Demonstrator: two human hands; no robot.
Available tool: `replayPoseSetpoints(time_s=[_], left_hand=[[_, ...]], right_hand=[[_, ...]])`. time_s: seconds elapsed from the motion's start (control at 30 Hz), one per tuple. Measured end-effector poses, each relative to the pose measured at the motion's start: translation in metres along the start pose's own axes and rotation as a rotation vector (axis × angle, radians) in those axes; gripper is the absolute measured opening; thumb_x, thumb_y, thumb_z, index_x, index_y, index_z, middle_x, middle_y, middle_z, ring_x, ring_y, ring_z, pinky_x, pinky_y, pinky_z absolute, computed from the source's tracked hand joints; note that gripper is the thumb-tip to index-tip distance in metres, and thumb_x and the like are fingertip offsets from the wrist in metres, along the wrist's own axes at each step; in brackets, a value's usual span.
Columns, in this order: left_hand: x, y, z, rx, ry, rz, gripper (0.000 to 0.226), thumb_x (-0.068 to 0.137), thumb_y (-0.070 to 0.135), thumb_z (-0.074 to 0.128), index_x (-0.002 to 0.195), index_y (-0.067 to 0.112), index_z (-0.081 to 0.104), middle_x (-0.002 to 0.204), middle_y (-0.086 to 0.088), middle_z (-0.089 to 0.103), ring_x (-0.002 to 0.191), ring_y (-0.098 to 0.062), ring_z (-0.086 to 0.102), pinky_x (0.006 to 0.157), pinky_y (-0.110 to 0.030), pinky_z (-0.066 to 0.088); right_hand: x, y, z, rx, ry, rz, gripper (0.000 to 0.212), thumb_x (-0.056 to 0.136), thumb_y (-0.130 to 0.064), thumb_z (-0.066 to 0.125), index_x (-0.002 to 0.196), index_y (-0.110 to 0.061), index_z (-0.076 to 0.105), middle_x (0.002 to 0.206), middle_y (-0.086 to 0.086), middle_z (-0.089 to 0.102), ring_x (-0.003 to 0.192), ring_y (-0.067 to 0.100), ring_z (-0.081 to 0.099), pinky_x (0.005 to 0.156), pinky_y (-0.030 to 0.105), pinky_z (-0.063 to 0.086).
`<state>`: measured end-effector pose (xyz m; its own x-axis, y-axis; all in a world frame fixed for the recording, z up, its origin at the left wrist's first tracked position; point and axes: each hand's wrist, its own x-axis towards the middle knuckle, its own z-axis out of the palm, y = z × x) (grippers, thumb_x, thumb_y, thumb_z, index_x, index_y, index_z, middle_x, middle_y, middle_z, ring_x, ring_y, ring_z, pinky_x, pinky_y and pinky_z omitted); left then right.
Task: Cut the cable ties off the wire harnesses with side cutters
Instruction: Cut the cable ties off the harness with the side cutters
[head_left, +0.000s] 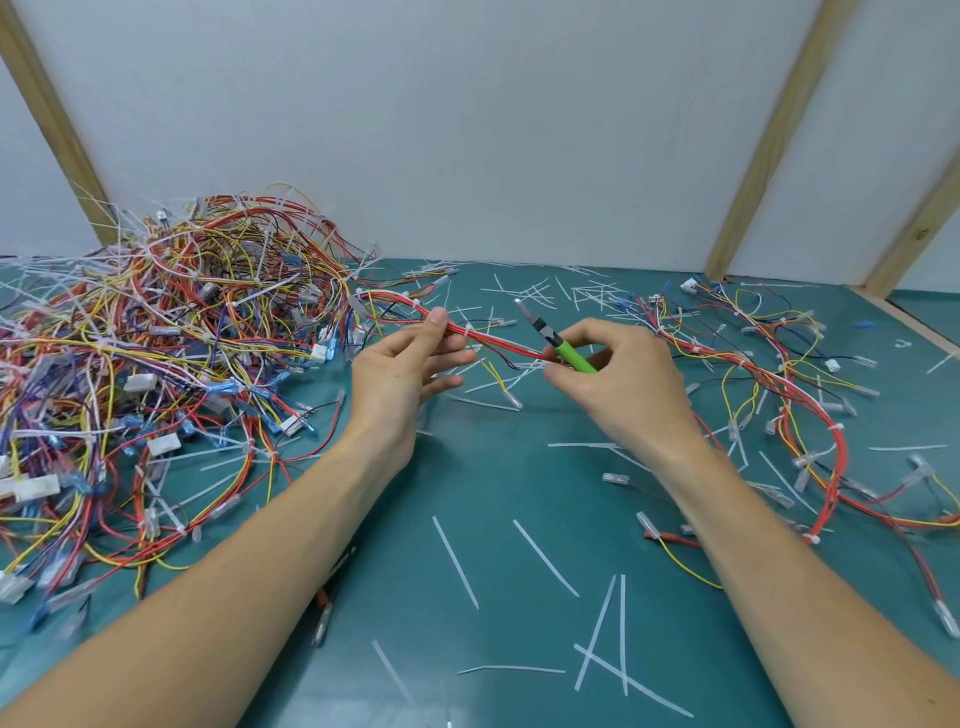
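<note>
A red wire harness (496, 340) stretches between my hands above the green mat. My left hand (405, 364) pinches it between thumb and fingers just left of a white cable tie (466, 331). My right hand (618, 374) holds the green-handled side cutters (558, 343), whose metal jaws point up and to the left, apart from the tie. The fingers of my right hand also touch the harness where it passes under the cutters.
A big tangled pile of harnesses (156, 343) covers the left of the mat. Looser harnesses (789, 395) lie on the right. Several cut white tie strips (456, 561) are scattered over the mat (493, 483). A white wall with wooden battens (769, 140) stands behind.
</note>
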<state>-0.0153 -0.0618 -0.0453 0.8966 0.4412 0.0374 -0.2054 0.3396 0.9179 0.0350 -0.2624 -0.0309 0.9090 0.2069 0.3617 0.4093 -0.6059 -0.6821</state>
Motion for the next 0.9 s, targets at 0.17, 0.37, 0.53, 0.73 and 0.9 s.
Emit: replayPoseSetpoints(time_s=[0.17,0.37,0.53,0.73,0.9], left_hand=[[0.002,0.003,-0.002,-0.019,0.039,-0.012,0.024,0.089,0.038,0.072,0.085,0.014,0.069,0.072,0.002,0.072,0.064,-0.010,0.070,0.052,-0.020,0.053],[0.002,0.002,-0.002,0.026,0.032,0.039,0.027,0.094,0.041,0.065,0.086,0.016,0.072,0.075,0.003,0.073,0.069,-0.009,0.071,0.053,-0.019,0.051],[0.003,-0.005,-0.001,0.284,-0.095,0.261,0.016,0.102,0.015,0.057,0.105,0.015,0.073,0.091,0.004,0.077,0.088,-0.010,0.073,0.066,-0.023,0.055],[-0.004,-0.019,0.008,0.476,-0.371,0.299,0.014,0.096,0.008,0.065,0.102,0.018,0.073,0.090,-0.001,0.078,0.082,-0.011,0.072,0.070,-0.017,0.051],[-0.005,-0.017,0.008,0.376,-0.494,0.209,0.020,0.097,0.012,0.061,0.114,0.018,0.071,0.079,0.002,0.071,0.062,-0.014,0.061,0.061,-0.025,0.049]], right_hand=[[0.001,0.002,-0.001,-0.121,0.007,0.015,0.012,0.082,-0.037,0.077,0.092,-0.037,0.072,0.072,-0.033,0.064,0.080,0.016,0.064,0.077,0.037,0.053],[0.004,0.005,-0.004,0.095,-0.039,0.081,0.006,0.084,-0.028,0.079,0.083,-0.030,0.073,0.078,-0.013,0.074,0.082,0.019,0.070,0.086,0.048,0.056],[0.006,-0.001,-0.010,0.430,-0.081,0.149,0.018,0.089,-0.005,0.075,0.082,-0.021,0.071,0.062,-0.002,0.066,0.055,0.014,0.057,0.063,0.034,0.050],[0.000,-0.012,-0.012,0.676,-0.230,0.291,0.011,0.090,-0.001,0.072,0.088,-0.012,0.073,0.081,0.015,0.066,0.056,0.015,0.054,0.056,0.031,0.054],[-0.002,-0.013,-0.013,0.688,-0.471,0.316,0.005,0.091,-0.005,0.071,0.095,-0.007,0.074,0.077,0.006,0.069,0.059,0.015,0.057,0.056,0.030,0.056]])
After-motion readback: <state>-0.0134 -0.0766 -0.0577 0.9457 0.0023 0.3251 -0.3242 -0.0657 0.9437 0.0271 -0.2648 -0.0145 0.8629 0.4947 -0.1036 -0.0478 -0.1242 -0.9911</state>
